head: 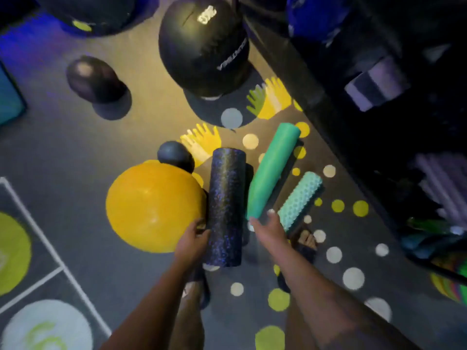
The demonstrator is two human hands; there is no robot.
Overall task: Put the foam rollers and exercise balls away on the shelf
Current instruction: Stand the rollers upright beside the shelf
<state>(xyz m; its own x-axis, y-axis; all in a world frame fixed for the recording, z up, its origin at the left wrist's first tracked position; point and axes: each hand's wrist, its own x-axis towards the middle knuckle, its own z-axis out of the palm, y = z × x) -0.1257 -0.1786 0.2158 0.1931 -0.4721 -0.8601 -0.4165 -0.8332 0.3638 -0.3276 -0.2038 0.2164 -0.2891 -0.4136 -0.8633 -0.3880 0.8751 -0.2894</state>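
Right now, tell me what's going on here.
A person bends over gym gear on the floor. Their left hand grips the dark speckled roller near its lower end. The open right hand reaches the near end of the smooth green roller. The bumpy teal roller, yellow ball and big black ball lie on the floor, not yet shelved.

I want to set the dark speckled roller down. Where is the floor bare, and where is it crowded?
Bare: the grey floor between the orange ball and the white line, and between the purple ball and the big black ball. Crowded: around the speckled roller, green roller and bumpy roller beside the shelf.
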